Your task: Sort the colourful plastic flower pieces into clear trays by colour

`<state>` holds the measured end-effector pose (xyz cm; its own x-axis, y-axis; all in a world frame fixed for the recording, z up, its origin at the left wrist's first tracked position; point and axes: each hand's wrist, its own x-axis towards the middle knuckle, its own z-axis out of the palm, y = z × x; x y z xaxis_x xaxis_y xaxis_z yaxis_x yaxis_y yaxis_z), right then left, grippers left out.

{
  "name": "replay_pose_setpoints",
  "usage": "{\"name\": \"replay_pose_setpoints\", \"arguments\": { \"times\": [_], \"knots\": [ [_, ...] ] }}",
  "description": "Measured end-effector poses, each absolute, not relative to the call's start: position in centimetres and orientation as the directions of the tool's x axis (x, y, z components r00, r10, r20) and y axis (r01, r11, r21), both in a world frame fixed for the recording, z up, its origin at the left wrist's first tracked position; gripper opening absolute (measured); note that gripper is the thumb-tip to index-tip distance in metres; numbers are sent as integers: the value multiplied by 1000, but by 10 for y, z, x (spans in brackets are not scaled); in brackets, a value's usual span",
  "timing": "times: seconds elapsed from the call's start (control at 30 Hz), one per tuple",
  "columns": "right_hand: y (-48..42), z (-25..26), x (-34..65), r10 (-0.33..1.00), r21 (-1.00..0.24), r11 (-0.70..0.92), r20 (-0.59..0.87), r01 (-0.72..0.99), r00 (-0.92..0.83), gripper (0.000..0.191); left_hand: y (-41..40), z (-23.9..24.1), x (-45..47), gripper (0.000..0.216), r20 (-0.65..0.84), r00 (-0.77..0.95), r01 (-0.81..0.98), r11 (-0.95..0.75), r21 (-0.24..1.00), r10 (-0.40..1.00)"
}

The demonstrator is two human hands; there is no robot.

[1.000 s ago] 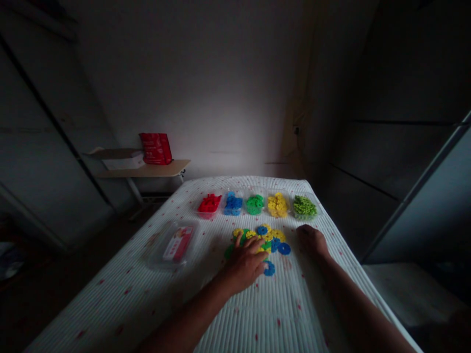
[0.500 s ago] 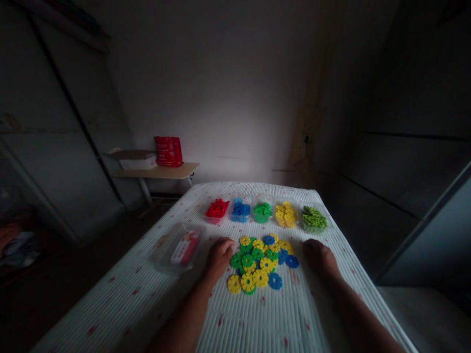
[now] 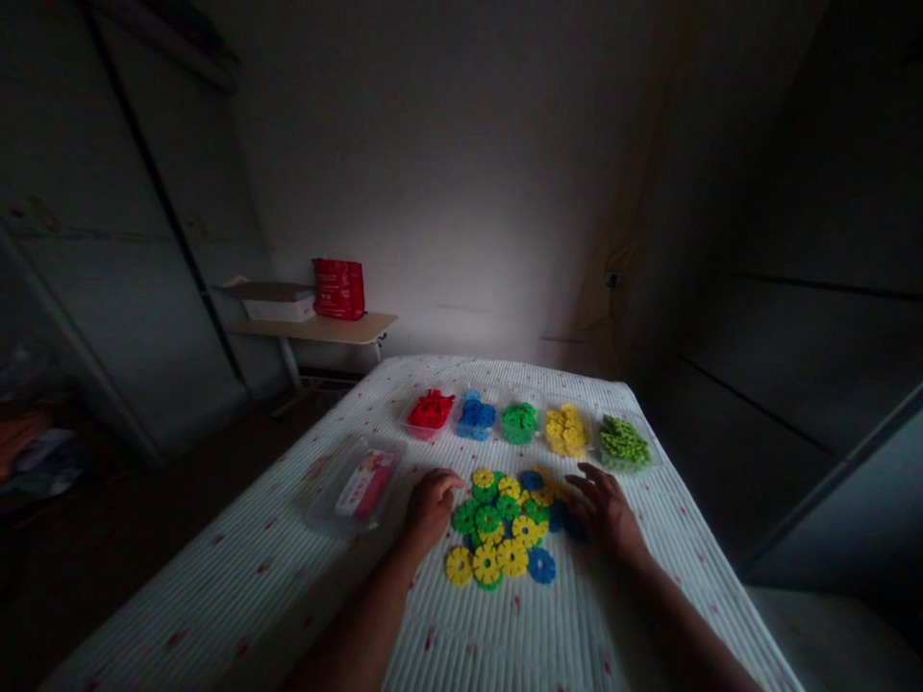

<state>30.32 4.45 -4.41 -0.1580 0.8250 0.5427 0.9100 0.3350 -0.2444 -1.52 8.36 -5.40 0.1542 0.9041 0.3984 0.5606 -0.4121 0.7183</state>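
A loose pile of flat notched plastic discs lies on the cloth, with yellow discs, green discs and blue discs overlapping. My left hand rests at the left side of this pile, its fingers curled in and no disc visible in it. Over the pile's right edge reaches my right hand, fingers spread and covering some blue and yellow discs. Whether its fingertips touch them cannot be made out.
Behind the pile stand clear tubs of red pieces, blue pieces, green pieces, yellow pieces and light-green pieces. A clear plastic box with a label sits left. A red bag stands on a side table.
My right hand has moved left from beside the pile to over its right edge, and its fingers have spread. My left hand stays about where it was. The view has shifted slightly.
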Motion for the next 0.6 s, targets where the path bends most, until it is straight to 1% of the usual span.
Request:
{"name": "replay_pose_setpoints", "arguments": {
  "times": [0.03,0.1,0.23,0.3,0.47,0.6],
  "knots": [
    [46,-43,295,810,-223,371,552,901,-197,33,84,-54,-15,34,399,156,558,-414,719,903],
    [48,-40,278,813,-196,408,523,892,-257,37,83,-53,-15,34,395,158,559,-412,719,905],
    [49,-37,260,859,-179,397,417,900,-296,40,81,-50,-15,32,377,159,572,-396,718,913],
    [50,-38,260,867,-186,395,400,900,-298,39,81,-49,-15,32,376,160,577,-395,715,913],
    [53,-44,266,849,-234,416,445,879,-284,29,80,-49,-14,32,374,179,582,-404,706,910],
    [53,-44,266,826,-244,447,481,861,-293,24,80,-50,-14,33,382,182,575,-413,706,906]
  ]
}}
